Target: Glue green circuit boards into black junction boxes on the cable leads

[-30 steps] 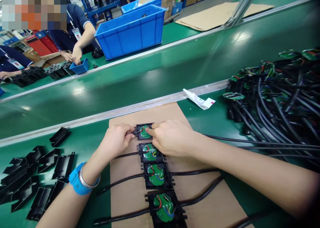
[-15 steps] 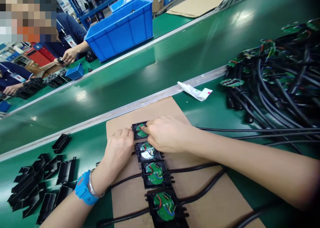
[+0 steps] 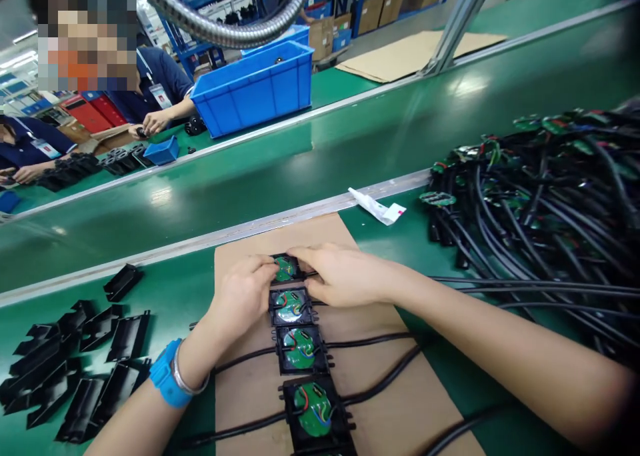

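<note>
Several black housings with green circuit boards lie in a column on a cardboard sheet [image 3: 250, 239], each with black cables running out sideways. My left hand [image 3: 245, 293] grips the left side of the farthest housing [image 3: 286, 268], fingers curled on its edge. My right hand [image 3: 340, 276] closes on the same housing from the right, fingertips pressing its top edge. The second housing [image 3: 290, 306] lies just under both hands, then a third [image 3: 300, 348] and a fourth [image 3: 314, 409].
Loose black plastic covers [image 3: 75, 363] are heaped at the left. A tangle of black cables with green boards [image 3: 540, 189] fills the right. A white tube [image 3: 377, 208] lies by the metal rail. Across the conveyor stand a blue bin [image 3: 255, 89] and seated co-workers [image 3: 150, 103].
My left hand has moved in from the housing's cable side to close on its left edge. The view has shifted slightly; my right hand stays on the farthest housing.
</note>
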The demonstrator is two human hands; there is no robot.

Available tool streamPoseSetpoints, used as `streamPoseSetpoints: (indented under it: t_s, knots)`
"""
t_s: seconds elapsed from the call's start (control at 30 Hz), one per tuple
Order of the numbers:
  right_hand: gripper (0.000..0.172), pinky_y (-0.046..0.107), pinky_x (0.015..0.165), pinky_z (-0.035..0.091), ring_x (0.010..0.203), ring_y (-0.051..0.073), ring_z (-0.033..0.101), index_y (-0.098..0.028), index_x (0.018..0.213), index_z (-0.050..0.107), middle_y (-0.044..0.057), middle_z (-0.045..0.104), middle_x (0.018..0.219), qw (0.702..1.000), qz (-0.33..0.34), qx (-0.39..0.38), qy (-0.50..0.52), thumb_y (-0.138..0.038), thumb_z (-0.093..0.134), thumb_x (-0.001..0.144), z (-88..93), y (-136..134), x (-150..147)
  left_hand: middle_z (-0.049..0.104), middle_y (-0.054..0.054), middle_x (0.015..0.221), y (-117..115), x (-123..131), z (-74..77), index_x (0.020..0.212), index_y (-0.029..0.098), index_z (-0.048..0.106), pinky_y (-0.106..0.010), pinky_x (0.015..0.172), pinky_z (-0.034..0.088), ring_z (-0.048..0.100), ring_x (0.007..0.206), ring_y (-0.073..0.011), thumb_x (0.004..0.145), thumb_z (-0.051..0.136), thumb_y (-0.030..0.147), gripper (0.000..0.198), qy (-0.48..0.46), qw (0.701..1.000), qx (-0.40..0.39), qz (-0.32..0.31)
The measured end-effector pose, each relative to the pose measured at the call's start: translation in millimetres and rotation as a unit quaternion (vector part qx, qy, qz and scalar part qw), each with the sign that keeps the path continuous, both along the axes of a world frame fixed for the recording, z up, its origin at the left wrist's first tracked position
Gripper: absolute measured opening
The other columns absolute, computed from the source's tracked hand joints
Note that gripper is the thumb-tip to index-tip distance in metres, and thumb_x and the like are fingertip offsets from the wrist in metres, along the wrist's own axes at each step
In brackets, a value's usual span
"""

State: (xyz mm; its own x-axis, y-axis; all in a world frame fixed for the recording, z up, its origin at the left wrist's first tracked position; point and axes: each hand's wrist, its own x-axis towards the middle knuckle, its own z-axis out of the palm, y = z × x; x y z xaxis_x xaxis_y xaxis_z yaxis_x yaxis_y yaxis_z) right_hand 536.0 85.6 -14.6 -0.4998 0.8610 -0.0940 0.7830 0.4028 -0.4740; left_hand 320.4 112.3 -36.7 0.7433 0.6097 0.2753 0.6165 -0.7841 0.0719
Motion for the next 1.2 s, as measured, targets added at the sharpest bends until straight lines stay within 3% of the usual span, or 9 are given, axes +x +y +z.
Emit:
streamPoseSetpoints:
  t_s: [0.07,0.2,0.3,0.43,0.57,0.73,0.83,1.03,1.2]
  knots:
    - [0.029,0.029,0.063,0.040,0.081,0.022,0.062,-0.013,0.102,0.057,0.011,0.068,0.091,1.000,-0.018,-0.004,-0.005,-0.015,0.047,0.076,0.4,-2,4,0.069,-0.009,0.097,1,3,-6.7,0.094,0.014,0.068,-0.037,0.084,0.053,0.063,0.091,-0.0220,0.089,0.050,0.014,0.020,-0.032,0.998,-0.024,-0.046]
    - [0.012,0.028,0.063,0.037,0.073,0.018,0.059,-0.016,0.085,0.055,0.006,0.065,0.078,1.000,-0.025,0.008,-0.010,-0.014,0.045,0.078,-2.2,-5,4,0.069,-0.009,0.099,1,5,-16.1,0.097,0.014,0.068,-0.039,0.081,0.053,0.063,0.090,-0.0229,0.088,0.049,0.012,0.021,-0.048,0.997,-0.036,-0.051]
    - [0.012,0.028,0.063,0.036,0.070,0.017,0.057,-0.016,0.084,0.054,0.006,0.063,0.077,0.998,-0.016,0.050,-0.016,-0.016,0.042,0.083,-12.7,-7,1,0.069,-0.008,0.103,1,4,-20.6,0.100,0.015,0.067,-0.039,0.084,0.051,0.064,0.091,-0.0214,0.088,0.048,0.012,0.022,-0.058,0.995,-0.058,-0.053]
    - [0.021,0.029,0.063,0.039,0.068,0.017,0.054,-0.016,0.082,0.048,0.009,0.058,0.076,0.985,-0.071,0.152,0.030,-0.022,0.030,0.091,-40.1,-10,-5,0.071,-0.008,0.100,3,3,-26.2,0.098,0.014,0.066,-0.039,0.084,0.050,0.066,0.091,-0.0220,0.087,0.047,0.010,0.023,-0.069,0.992,-0.077,-0.067]
    - [0.020,0.028,0.062,0.040,0.066,0.016,0.052,-0.018,0.081,0.043,0.007,0.056,0.074,0.982,-0.095,0.161,0.024,-0.021,0.027,0.093,-58.5,-9,-7,0.071,-0.008,0.098,2,3,-28.4,0.094,0.015,0.066,-0.037,0.085,0.049,0.065,0.092,-0.0212,0.086,0.045,0.008,0.023,-0.068,0.992,-0.084,-0.070]
    - [0.016,0.027,0.062,0.037,0.066,0.015,0.052,-0.016,0.083,0.049,0.005,0.057,0.074,0.989,-0.038,0.138,-0.033,-0.015,0.034,0.089,-47.5,-4,-1,0.068,-0.006,0.088,0,3,-25.4,0.108,0.017,0.060,-0.036,0.080,0.048,0.063,0.082,-0.0202,0.084,0.045,0.008,0.029,-0.026,0.995,-0.094,-0.029]
    - [0.016,0.027,0.062,0.034,0.066,0.015,0.052,-0.015,0.084,0.054,0.006,0.059,0.076,0.991,-0.005,0.118,-0.061,-0.011,0.038,0.085,-36.1,1,-3,0.067,-0.005,0.091,-2,7,-21.5,0.119,0.019,0.056,-0.035,0.079,0.045,0.061,0.084,-0.0206,0.081,0.046,0.006,0.041,-0.001,0.995,-0.086,-0.041]
    - [0.020,0.028,0.057,0.028,0.076,0.018,0.054,-0.015,0.092,0.059,0.010,0.063,0.088,0.976,0.037,0.129,-0.170,-0.009,0.043,0.083,-28.6,5,-9,0.063,-0.008,0.092,-8,18,-11.4,0.103,0.015,0.064,-0.037,0.073,0.041,0.056,0.085,-0.0239,0.080,0.047,0.005,0.030,0.077,0.995,-0.064,-0.020]
    - [0.021,0.029,0.071,0.037,0.085,0.019,0.049,-0.015,0.088,0.064,0.010,0.059,0.089,0.977,-0.009,0.199,-0.081,-0.016,0.042,0.090,-40.2,-2,2,0.063,-0.007,0.100,-12,12,-14.4,0.121,0.017,0.057,-0.036,0.080,0.041,0.055,0.091,-0.0224,0.082,0.046,0.005,0.043,0.058,0.996,-0.066,-0.008]
